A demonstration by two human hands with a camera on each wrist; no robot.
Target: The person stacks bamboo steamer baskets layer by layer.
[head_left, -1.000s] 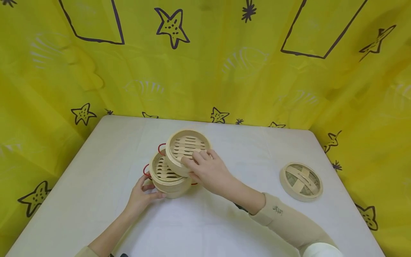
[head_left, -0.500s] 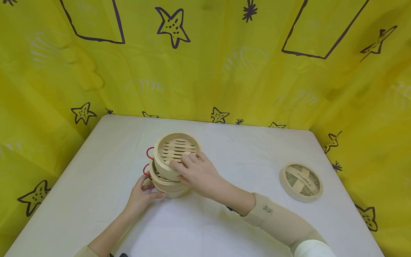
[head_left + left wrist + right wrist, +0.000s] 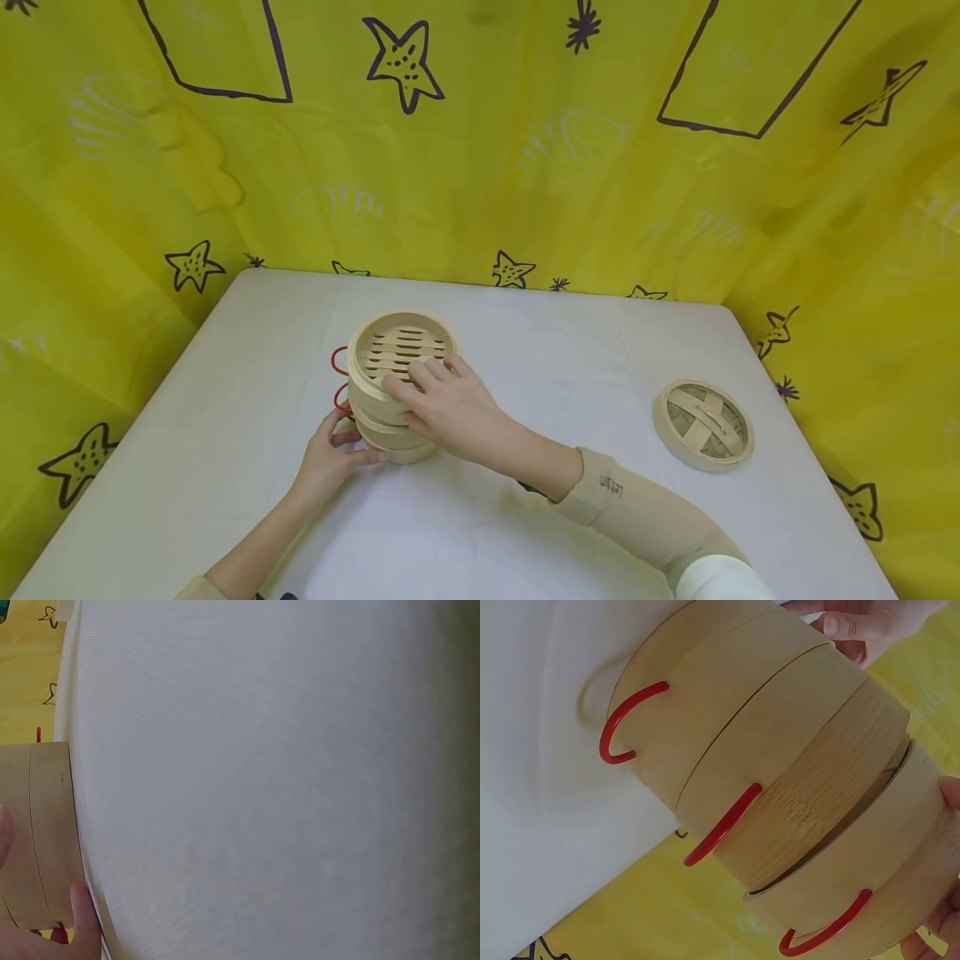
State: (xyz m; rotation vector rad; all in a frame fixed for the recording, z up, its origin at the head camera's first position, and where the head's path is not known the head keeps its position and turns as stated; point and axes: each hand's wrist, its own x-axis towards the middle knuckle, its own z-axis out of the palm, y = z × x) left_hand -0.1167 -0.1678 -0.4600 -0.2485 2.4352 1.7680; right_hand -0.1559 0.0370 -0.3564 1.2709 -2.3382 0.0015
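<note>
A round bamboo steamer basket (image 3: 405, 340) with a slatted floor sits at the top of a stack, its near rim gripped by my right hand (image 3: 453, 412). In the right wrist view a narrow gap separates this top basket (image 3: 870, 851) from the middle basket (image 3: 802, 769), which sits on the bottom basket (image 3: 705, 682). Each tier carries a red loop handle. My left hand (image 3: 333, 458) holds the lower baskets (image 3: 386, 435) at their left side, thumb in front and fingers behind. In the left wrist view the lower wall (image 3: 49, 825) meets the table.
A round bamboo lid (image 3: 703, 425) with crossed strips and a small handle lies at the right of the white table (image 3: 540, 517). Yellow patterned cloth (image 3: 465, 167) hangs behind and along both sides.
My right hand has moved the top basket left and slightly toward me, from offset behind the stack to over the middle basket. The left hand has stayed in place.
</note>
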